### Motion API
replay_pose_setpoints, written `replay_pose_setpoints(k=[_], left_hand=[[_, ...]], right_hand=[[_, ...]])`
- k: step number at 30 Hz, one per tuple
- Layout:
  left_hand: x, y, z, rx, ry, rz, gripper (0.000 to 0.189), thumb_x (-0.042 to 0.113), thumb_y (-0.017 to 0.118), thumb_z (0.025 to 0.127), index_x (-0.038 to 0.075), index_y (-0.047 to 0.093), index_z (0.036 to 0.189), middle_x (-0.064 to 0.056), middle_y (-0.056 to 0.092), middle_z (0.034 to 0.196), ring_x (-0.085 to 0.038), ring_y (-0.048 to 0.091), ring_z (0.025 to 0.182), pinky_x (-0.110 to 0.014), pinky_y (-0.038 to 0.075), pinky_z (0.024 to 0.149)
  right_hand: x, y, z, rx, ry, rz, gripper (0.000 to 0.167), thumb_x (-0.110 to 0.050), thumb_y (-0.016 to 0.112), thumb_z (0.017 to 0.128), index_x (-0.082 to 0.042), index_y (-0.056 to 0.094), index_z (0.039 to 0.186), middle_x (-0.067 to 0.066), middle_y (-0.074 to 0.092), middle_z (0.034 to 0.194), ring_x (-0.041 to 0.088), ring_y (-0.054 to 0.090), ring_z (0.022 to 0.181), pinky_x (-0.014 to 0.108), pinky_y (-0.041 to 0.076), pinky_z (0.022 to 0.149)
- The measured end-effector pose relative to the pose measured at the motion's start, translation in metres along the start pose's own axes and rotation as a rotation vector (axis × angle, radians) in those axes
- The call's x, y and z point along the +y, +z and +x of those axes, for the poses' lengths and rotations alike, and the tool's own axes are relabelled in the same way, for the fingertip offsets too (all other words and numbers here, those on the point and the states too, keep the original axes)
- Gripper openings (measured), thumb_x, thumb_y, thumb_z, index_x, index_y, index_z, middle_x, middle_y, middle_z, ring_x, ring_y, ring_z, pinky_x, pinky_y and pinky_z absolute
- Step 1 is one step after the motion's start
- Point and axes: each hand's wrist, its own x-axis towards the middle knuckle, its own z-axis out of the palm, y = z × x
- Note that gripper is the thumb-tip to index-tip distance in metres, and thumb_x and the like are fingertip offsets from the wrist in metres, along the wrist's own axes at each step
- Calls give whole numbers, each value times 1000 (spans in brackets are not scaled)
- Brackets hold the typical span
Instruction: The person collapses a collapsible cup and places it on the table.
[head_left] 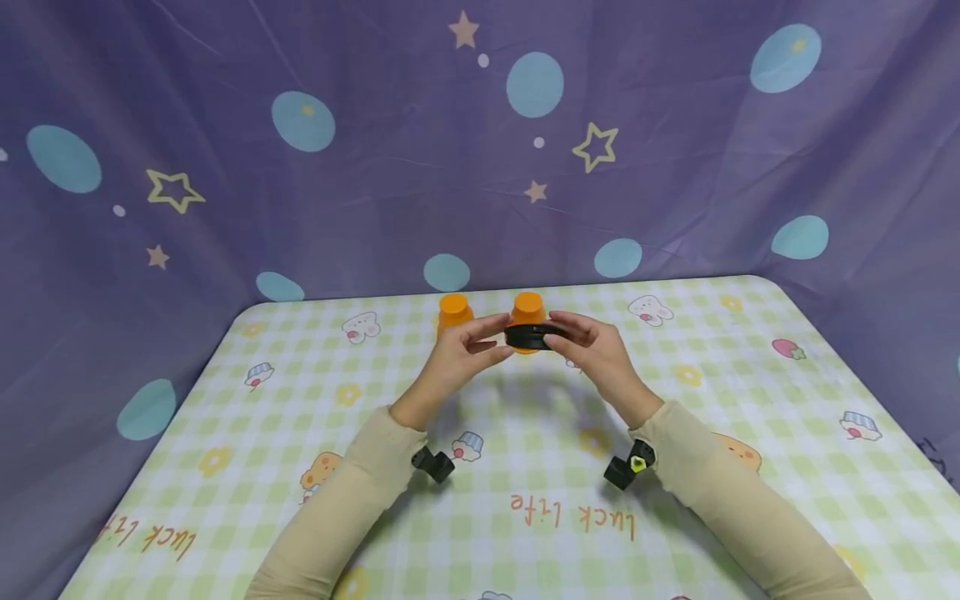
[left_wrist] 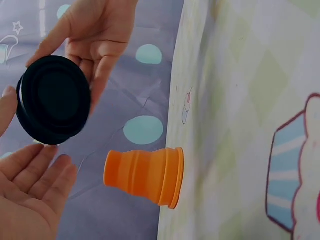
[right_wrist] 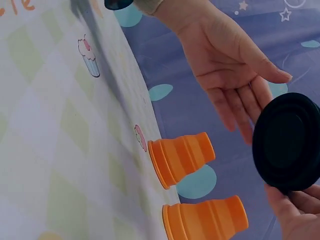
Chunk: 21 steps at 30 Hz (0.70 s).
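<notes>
Step in hand, as judged: the black disc (head_left: 528, 336) is being handled aloft, nearer the viewer than 2 upended orange cups (head_left: 453, 310) on the worktop (head_left: 517, 450). Of the 2 hands, the right hand (head_left: 603, 354) pinches its rim; the left hand (head_left: 453, 354) is spread at the opposite edge, contact uncertain. Next move probably calls for a firm left grip. Forearms reach forward, converging.

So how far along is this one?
Apparently done: two orange ribbed tapering cups stand wide ends down on the green checked tablecloth. In hand: the right hand grips a flat round black object, the left hand beside it. Likely remaining: setting that object down, since it's held aloft.
</notes>
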Motion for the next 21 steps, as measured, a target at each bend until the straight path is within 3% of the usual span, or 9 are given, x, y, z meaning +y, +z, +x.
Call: replay_pose_setpoints(k=[6, 13, 21], left_hand=[[-4, 2, 2, -42, -20, 17, 51, 2, 66, 87, -6, 48, 133, -21, 57, 127, -30, 55, 117, -38, 47, 96], [-2, 7, 2, -63, -1, -5, 54, -2, 68, 84, -3, 49, 134, -21, 58, 125, -30, 56, 115, -45, 44, 98], [0, 8, 2, -47, 9, -7, 56, -5, 72, 78, -3, 52, 131, -20, 60, 123, -27, 58, 112, -34, 48, 95]], right_hand=[[-2, 1, -4, 23, -165, -50, 53, -10, 74, 82, 1, 54, 130, 19, 58, 127, 7, 62, 103, 18, 51, 84], [2, 1, -8, -12, -400, -87, 61, 2, 77, 74, 7, 51, 129, 25, 54, 129, 9, 57, 114, 23, 47, 93], [5, -1, -7, -90, -487, -53, 67, 4, 78, 72, 13, 47, 130, 30, 49, 131, 8, 55, 114, 24, 45, 96]])
